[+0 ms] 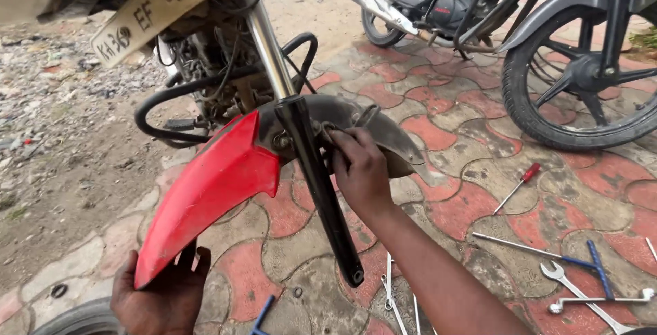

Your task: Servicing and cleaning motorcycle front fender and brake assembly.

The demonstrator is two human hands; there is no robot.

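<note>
A red motorcycle front mudguard (212, 188) hangs between the fork legs of a bike with its front wheel off. My left hand (161, 297) holds the mudguard's lower front tip from beneath. My right hand (359, 171) reaches under the mudguard's grey underside (383, 133), fingers closed at a fastener beside the black fork leg (321, 191). What the fingers pinch is hidden. The chrome fork tube (270, 51) rises above it.
Tools lie on the red and grey paving: a red-handled screwdriver (517, 188), a long bar with a blue T-handle (547, 253), spanners (582, 297) and more spanners (390, 294). Two other motorcycles (582, 68) stand at the back right. A tyre (75, 318) is at the bottom left.
</note>
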